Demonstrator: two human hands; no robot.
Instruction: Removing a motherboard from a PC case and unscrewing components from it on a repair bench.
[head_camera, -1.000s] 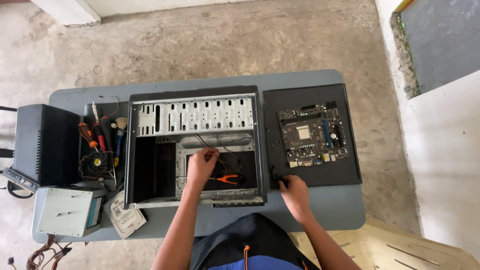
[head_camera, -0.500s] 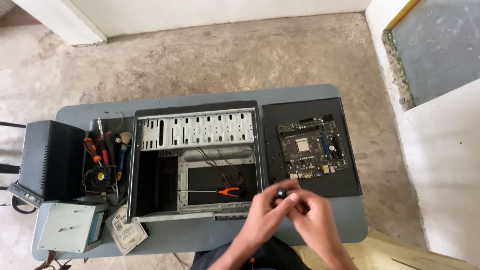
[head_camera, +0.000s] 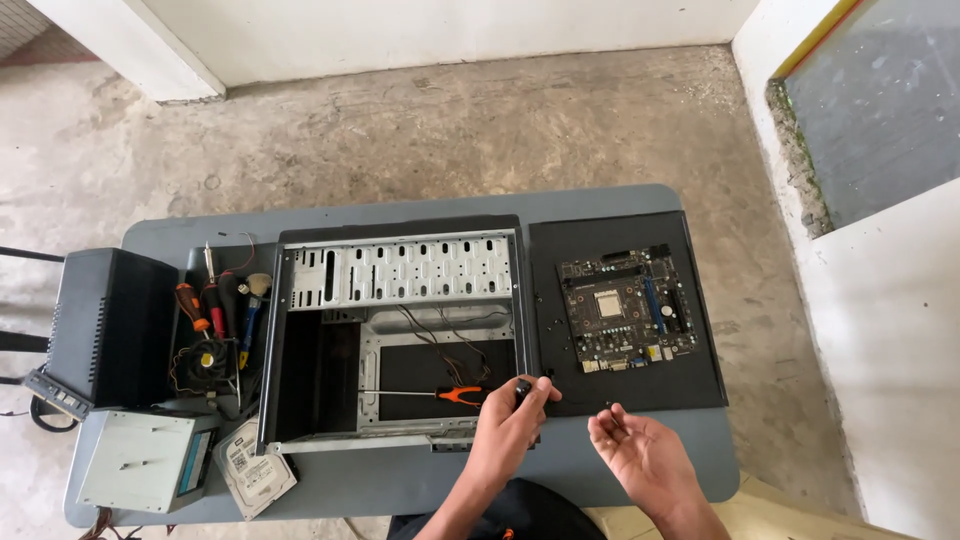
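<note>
Grey table (head_camera: 640, 200) w/ PC case (head_camera: 400, 330), panel (head_camera: 620, 235)

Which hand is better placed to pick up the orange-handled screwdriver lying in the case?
Left, probably. The left hand sits at the computer case edge beside the screwdriver; the right hand is farther off, palm open.

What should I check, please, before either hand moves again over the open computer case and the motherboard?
1. Left hand grip: its fingers pinch a small dark part at the case's right edge. Ok.
2. Right hand: open, palm up; whether it holds something tiny cannot be told.
3. Computer case: lies open and flat on the table. Ok.
4. Orange-handled screwdriver: left lying inside the case, beside the left hand. Not ok.
5. Motherboard: rests on the black panel, clear of both hands. Ok.
6. Loose wires in the case: connections cannot be told.
</note>
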